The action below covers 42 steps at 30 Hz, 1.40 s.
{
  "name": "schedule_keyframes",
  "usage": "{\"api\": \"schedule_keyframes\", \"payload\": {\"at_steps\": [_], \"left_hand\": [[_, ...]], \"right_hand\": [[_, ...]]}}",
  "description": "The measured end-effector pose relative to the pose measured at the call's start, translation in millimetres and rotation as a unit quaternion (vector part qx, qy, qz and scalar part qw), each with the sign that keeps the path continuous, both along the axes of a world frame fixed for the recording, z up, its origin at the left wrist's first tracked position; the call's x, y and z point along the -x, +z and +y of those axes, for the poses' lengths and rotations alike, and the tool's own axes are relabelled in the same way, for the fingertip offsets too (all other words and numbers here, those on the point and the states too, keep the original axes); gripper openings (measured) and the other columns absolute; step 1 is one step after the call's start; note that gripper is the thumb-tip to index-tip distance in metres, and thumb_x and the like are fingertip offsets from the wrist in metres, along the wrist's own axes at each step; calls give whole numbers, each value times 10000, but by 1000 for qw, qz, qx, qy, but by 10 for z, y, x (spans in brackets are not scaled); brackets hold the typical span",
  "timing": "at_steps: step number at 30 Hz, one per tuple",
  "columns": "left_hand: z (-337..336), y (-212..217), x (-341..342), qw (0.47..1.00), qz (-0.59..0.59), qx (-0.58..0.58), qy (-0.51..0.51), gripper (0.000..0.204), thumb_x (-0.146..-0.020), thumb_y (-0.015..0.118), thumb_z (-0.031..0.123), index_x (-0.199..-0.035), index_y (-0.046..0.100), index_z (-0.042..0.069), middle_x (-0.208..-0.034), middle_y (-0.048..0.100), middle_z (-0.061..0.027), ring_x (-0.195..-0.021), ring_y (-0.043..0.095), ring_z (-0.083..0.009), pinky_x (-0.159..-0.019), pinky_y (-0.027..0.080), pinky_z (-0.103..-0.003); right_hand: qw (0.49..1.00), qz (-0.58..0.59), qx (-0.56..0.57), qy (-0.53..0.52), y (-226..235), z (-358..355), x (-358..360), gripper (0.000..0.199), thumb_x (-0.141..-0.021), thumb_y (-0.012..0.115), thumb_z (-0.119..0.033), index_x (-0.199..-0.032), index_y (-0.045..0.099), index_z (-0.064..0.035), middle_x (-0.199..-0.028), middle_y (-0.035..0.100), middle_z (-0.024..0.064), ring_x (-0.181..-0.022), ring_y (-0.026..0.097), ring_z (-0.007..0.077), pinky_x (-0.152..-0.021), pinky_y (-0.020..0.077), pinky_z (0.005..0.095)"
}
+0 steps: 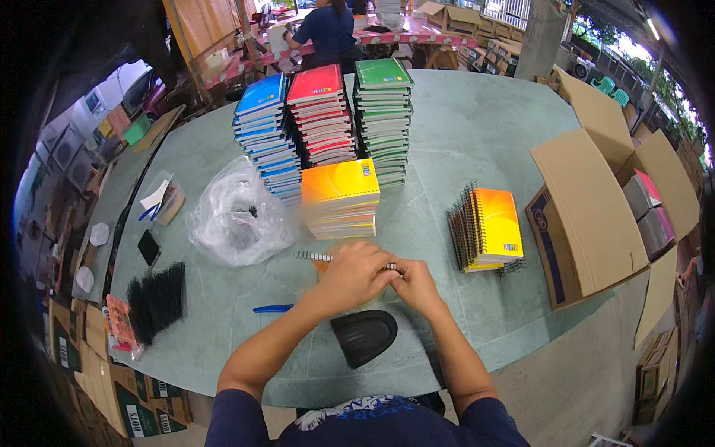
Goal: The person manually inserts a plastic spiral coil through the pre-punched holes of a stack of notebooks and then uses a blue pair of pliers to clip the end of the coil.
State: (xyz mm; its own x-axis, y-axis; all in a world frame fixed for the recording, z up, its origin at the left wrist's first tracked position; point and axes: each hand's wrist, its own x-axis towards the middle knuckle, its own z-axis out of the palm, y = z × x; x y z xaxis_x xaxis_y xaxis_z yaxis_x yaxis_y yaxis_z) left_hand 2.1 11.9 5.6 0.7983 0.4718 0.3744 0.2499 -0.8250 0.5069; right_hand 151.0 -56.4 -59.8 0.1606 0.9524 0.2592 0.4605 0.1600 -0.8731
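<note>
Between my hands is a notebook, mostly hidden under them; only an orange corner shows. A dark wire spiral runs along its far edge and sticks out past it on the left. My left hand is closed over the notebook's spine. Beside it, my right hand pinches the right end of the spiral, thumb and fingers together. Just beyond stands a stack of yellow-orange notebooks. Closer to me lie a black rounded pad and a blue pen-like tool.
Tall stacks of blue, red and green notebooks stand at the back. Left are a plastic bag, black spirals and a small tub. Right are coiled yellow notebooks and an open carton. A person sits beyond.
</note>
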Motion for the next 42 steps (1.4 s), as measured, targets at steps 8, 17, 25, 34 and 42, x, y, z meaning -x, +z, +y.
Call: {"api": "schedule_keyframes", "payload": {"at_steps": [8, 17, 25, 34, 42], "left_hand": [[-59, -128, -61, 999, -48, 16, -5, 195, -717, 638, 88, -906, 627, 42, -845, 593, -120, -842, 560, -305, -768, 436, -391], [191, 198, 303, 980, -42, 144, 129, 324, -704, 710, 137, -1010, 635, 60, -957, 616, -82, -974, 574, -248, -816, 464, -344], [-110, 720, -569, 915, -365, 149, 86, 330, -704, 698, -17, -999, 558, 28, -1026, 536, -30, -1044, 516, -160, -916, 408, -324], [-479, -85, -1503, 974, -74, -210, -43, 417, -814, 619, 154, -1174, 512, -27, -1160, 531, -225, -1115, 487, -375, -960, 393, -425], [-478, -381, -1504, 988, -145, 9, -50, 651, -817, 639, 287, -1318, 364, -25, -1329, 377, -277, -1266, 350, -404, -1028, 328, -459]], "right_hand": [[999, -41, -3, -16, -22, -44, 71, 152, -806, 598, -149, -912, 637, -49, -705, 585, 209, -637, 581, 368, -556, 440, 406], [975, 198, -94, -41, 272, -205, -354, 191, -857, 614, -86, -1010, 635, 26, -857, 653, 41, -778, 571, 80, -701, 472, 244], [906, 350, -230, 61, 872, -247, -958, 257, -849, 598, -28, -1098, 587, 36, -995, 642, 85, -903, 575, 120, -824, 454, 259], [948, 250, -68, -184, 516, -627, -1777, 615, -940, 455, -396, -1331, 367, 69, -1355, 423, 181, -1263, 391, 221, -1062, 261, 329], [962, 213, -14, -172, 506, -590, -1784, 486, -924, 414, -83, -1361, 288, 90, -1359, 412, 168, -1236, 417, 204, -1018, 327, 299]]}}
